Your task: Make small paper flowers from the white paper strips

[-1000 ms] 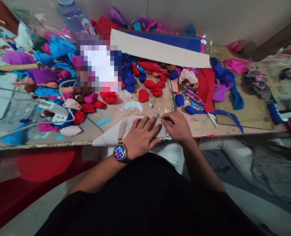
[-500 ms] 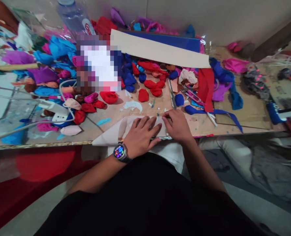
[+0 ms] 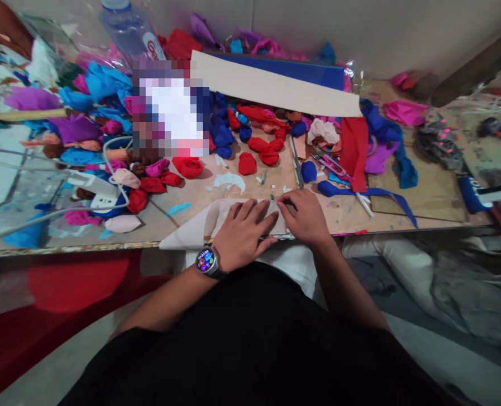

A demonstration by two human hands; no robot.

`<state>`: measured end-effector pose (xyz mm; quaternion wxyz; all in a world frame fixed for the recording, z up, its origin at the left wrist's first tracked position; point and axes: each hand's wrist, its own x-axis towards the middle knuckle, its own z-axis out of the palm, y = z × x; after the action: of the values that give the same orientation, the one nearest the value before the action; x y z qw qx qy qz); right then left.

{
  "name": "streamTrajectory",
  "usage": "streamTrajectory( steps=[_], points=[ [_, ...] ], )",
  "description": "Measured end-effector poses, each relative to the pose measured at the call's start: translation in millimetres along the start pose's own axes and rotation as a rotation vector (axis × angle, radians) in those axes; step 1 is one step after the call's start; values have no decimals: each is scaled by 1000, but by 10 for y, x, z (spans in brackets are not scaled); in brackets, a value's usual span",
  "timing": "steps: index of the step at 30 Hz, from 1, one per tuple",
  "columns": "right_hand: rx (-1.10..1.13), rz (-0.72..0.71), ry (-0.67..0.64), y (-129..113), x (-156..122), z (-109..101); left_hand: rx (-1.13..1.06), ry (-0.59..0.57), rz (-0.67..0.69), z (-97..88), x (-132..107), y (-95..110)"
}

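Note:
Pale pinkish crepe-like paper (image 3: 187,229) lies along the front edge of the table, with a folded corner at its left. Pressing flat on it is my left hand (image 3: 245,231), fingers spread, a smartwatch (image 3: 207,260) on the wrist. My right hand (image 3: 305,217) rests at the paper's right end, thumb and fingertips pinched together close to the left fingers. What sits in that pinch is too small to make out. A tiny dark grey piece (image 3: 272,198) shows just left of the right fingertips.
Red crepe bundles (image 3: 247,163) and blue ones (image 3: 309,171) lie beyond my hands. Scissors (image 3: 332,166) and a blue strip (image 3: 368,194) are at the right. A power strip (image 3: 103,203) with a grey cable stands left. A cream strip (image 3: 275,84) and a bottle (image 3: 127,28) are behind.
My right hand has shifted very slightly left at the paper's end. The left hand and the paper look the same.

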<state>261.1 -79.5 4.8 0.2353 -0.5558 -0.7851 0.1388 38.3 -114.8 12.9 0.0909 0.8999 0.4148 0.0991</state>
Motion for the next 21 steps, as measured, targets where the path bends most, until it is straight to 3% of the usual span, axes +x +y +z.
streamTrajectory(
  steps=[6, 21],
  points=[
    [125, 92, -13, -26, -32, -44, -11, 5, 0, 3, -2, 0],
    [85, 34, 88, -25, -87, 9, 14, 5, -2, 5, -5, 2]
  ],
)
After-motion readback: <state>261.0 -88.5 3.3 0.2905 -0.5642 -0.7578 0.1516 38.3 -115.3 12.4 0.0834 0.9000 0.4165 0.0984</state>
